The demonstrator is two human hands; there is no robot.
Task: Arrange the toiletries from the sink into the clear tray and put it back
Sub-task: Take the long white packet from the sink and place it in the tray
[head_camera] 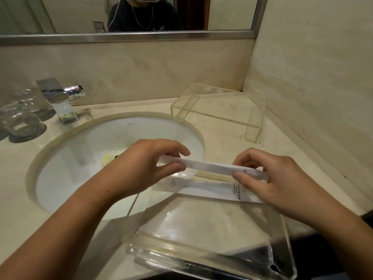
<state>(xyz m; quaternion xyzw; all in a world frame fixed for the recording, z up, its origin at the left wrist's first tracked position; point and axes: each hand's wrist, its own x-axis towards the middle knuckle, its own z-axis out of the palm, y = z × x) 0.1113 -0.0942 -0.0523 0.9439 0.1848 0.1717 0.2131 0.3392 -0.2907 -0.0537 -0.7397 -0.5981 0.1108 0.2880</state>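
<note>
You hold a long white packet (pixel 210 166) by both ends above the clear tray (pixel 181 257)
Fingers and thumb of your left hand (pixel 145 166) pinch one end, those of your right hand (pixel 278 178) the other, keeping it level, likely to lay it beside the second packet (pixel 212 188) lying along the tray's 12 o'clock wall; the sink (pixel 80 158) is at 10 o'clock, the acrylic stand (pixel 222 106) at 1 o'clock

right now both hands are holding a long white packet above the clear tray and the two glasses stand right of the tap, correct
Not quite. The head view shows the glasses left of the tap, not right. The rest holds: the left hand and right hand pinch the long white packet by its ends above the clear tray.
</note>
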